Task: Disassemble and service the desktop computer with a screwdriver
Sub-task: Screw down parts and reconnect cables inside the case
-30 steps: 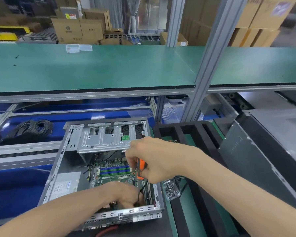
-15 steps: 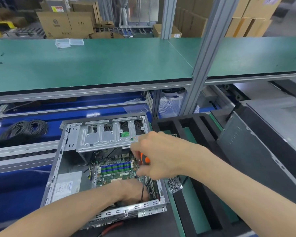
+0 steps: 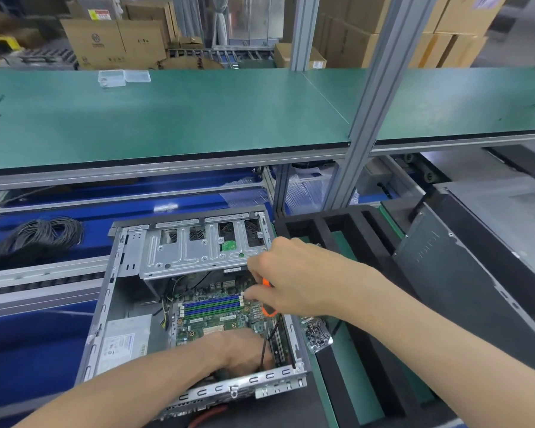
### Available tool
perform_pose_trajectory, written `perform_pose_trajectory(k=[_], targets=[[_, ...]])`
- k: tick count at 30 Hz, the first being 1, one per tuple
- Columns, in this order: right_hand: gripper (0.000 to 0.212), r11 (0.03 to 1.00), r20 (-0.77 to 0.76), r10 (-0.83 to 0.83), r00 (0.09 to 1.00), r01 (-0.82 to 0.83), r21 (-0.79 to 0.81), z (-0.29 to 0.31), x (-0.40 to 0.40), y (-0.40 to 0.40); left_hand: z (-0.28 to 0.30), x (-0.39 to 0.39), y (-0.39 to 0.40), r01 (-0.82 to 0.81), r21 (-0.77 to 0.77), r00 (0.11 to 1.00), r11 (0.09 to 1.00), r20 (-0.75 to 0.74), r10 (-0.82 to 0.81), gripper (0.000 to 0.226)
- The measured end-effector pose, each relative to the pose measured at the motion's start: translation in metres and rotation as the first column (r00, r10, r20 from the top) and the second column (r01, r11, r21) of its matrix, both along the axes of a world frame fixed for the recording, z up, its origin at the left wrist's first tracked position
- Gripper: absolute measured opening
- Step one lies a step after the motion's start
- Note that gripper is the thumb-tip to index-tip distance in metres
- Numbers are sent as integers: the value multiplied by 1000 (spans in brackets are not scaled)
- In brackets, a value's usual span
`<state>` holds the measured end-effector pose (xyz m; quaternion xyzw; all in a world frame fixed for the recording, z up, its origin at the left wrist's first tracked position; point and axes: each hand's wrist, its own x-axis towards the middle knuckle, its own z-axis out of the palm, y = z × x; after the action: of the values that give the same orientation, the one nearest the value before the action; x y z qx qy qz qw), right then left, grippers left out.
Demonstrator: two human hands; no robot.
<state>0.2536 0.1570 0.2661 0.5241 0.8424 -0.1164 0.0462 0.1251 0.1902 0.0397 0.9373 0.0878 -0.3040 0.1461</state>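
Since the desktop computer [image 3: 155, 307] is lying on its side with the cover off, everything is reached from straight above, and that's what the next move hangs on. The case sits on the bench [image 3: 294, 409] right in front of the person, motherboard [image 3: 217, 319] facing up, drive cage [image 3: 198, 251] across the far end and the power supply [image 3: 121, 344] in the near-left corner.

The screwdriver [image 3: 269, 313] runs roughly top to bottom: orange handle up in the right hand [image 3: 291, 279], thin dark shaft dropping down and slightly toward the person, to a spot on the board near the case's rear-right edge. So the target lies below and a bit nearer than the right grip, just beside the left hand [image 3: 244, 350].

Right grip: fingers wrapped round the handle, wrist cocked over the top, forearm coming in from the right. The left hand is lower and nearer to the tip, reaching in over the near rim and resting down on the board; I can't tell whether its fingers are pinching anything, they're hidden under the hand.

My guess is it's steadying the tip or the part while a board screw gets worked. A small pile of loose screws [image 3: 317, 333] sits just outside the case on the right.
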Motion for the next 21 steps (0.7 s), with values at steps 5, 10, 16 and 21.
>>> perform_pose_trajectory(k=[5,10,16,21], targets=[[18,971,-167,157,973,-183,-156,6,0,2,1,-2,4,30,-62,997,998,77,-25,9],[19,992,-92,111,990,-116,-52,2,-2,3,-4,-1,6,-4,-63,1000,998,30,6,17],[1,978,-115,184,976,-193,-74,2,-2,5,-2,3,6,69,-9,997,998,-35,-69,12],[20,961,-165,238,957,-257,-102,3,0,3,-11,3,5,113,-11,990,994,-83,-113,3]])
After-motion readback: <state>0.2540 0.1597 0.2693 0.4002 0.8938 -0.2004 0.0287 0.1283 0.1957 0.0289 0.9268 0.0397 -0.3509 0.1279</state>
